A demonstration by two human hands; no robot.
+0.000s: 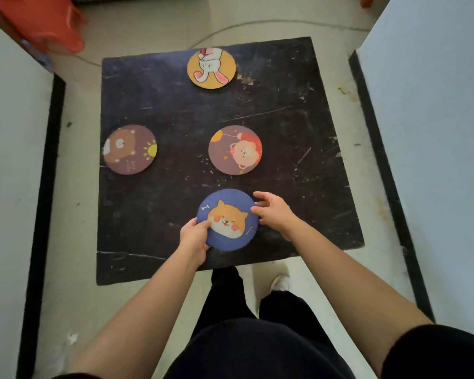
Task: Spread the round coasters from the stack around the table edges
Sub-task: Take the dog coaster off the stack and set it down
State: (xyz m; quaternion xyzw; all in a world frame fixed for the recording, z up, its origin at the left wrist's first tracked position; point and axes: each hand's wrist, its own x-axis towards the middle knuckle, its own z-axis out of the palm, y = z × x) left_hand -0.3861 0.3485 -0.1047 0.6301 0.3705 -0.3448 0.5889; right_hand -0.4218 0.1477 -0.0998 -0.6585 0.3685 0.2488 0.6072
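A blue round coaster with an orange dog face [227, 218] lies near the front edge of the black square table [298, 127]. My left hand [193, 237] pinches its lower left rim, thumb on top. My right hand [274, 213] hovers at its right rim with fingers spread, holding nothing. A purple coaster with a pink bear and balloon [235, 150] sits at the table's middle. At the left edge lies a brown bear coaster [130, 149]. A yellow rabbit coaster [211, 68] rests at the far edge.
The table's right side holds no coaster. White panels with black borders [433, 105] flank the table left and right. An orange plastic object [49, 26] sits on the floor at the far left. A thin cable [257, 24] runs behind the table. My legs and a white shoe [281, 283] stand at the front edge.
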